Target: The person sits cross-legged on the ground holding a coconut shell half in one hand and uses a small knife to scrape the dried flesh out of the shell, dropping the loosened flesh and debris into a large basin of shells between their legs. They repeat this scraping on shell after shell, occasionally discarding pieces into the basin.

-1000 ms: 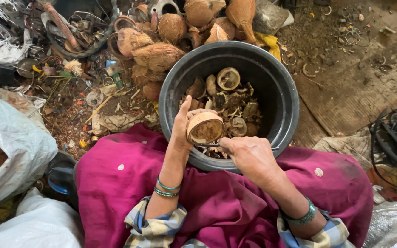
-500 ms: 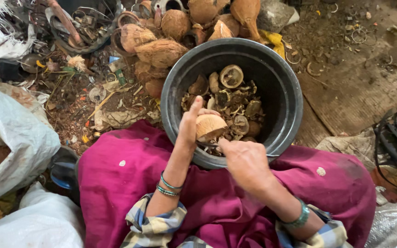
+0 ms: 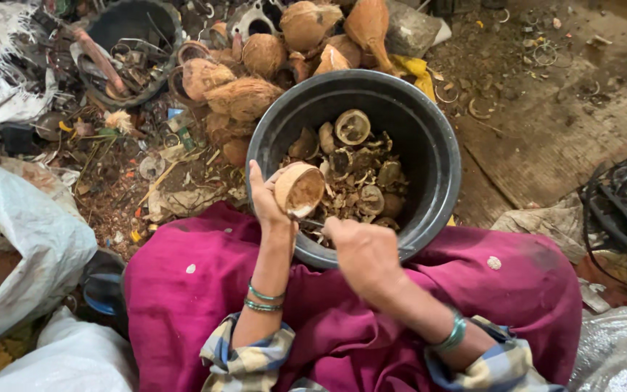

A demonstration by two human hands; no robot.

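Observation:
My left hand (image 3: 265, 199) holds a half coconut shell (image 3: 300, 190) over the near rim of a black bucket (image 3: 440, 156), its pale hollow side turned toward me. My right hand (image 3: 361, 250) is closed around a thin metal tool whose tip (image 3: 308, 220) touches the shell's lower edge; most of the tool is hidden in the fist. The bucket holds several coconut shell pieces and husk scraps (image 3: 361, 174). Both wrists wear green bangles, and a magenta cloth (image 3: 342, 319) covers my lap.
Whole husked coconuts (image 3: 244, 94) are piled beyond the bucket on the left. A second dark tub (image 3: 128, 43) with scrap stands at the far left. White sacks (image 3: 23, 239) lie at my left, cables and a bag at the right, dirt floor beyond.
The shell in my left hand has turned and shifted slightly left. My right hand has moved up close under it with the tool against the shell's edge.

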